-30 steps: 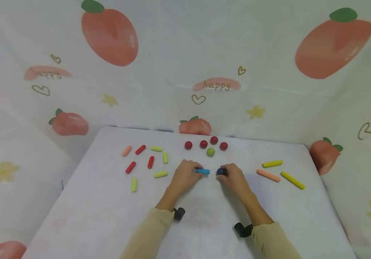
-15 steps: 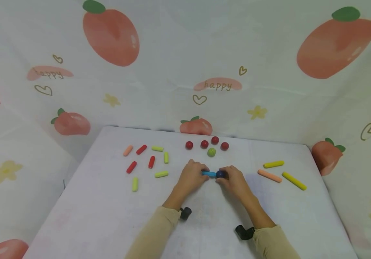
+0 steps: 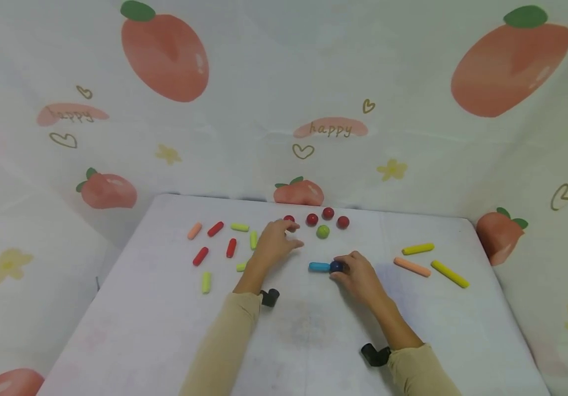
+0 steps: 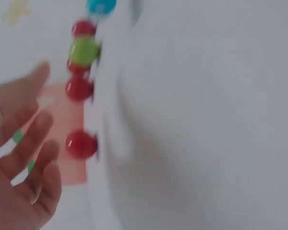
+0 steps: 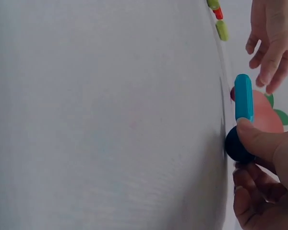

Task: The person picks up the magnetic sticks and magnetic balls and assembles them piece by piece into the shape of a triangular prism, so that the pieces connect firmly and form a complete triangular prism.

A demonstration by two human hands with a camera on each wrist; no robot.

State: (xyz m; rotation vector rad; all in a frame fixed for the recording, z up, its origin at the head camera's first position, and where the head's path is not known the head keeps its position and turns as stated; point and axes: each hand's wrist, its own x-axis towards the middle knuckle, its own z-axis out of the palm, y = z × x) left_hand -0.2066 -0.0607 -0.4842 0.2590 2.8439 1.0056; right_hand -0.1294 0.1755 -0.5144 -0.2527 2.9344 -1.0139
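My right hand (image 3: 361, 278) pinches a dark blue ball (image 3: 336, 267) between thumb and fingers. Out of the ball's left side extends a short light blue stick (image 3: 319, 267), the two meeting end-on; the right wrist view shows the stick (image 5: 244, 98) lined up with the ball (image 5: 237, 145). Up and to the left, my left hand (image 3: 273, 245) holds nothing, its fingers spread and its thumb apart. Its fingertips overlap the leftmost red ball (image 3: 289, 219) in the head view. The left wrist view shows a gap between those fingers and the red ball (image 4: 80, 145).
Several red balls (image 3: 312, 220) and one green ball (image 3: 323, 231) lie near the table's back edge. Short red, lime and peach sticks (image 3: 201, 256) are scattered at left. Longer yellow sticks (image 3: 449, 274) and a peach stick (image 3: 411, 267) lie at right. A printed cloth hangs behind.
The left hand brought the light blue stick right against the dark blue ball, then let go and moved back and left towards the red balls. The right hand stayed nearly in place.
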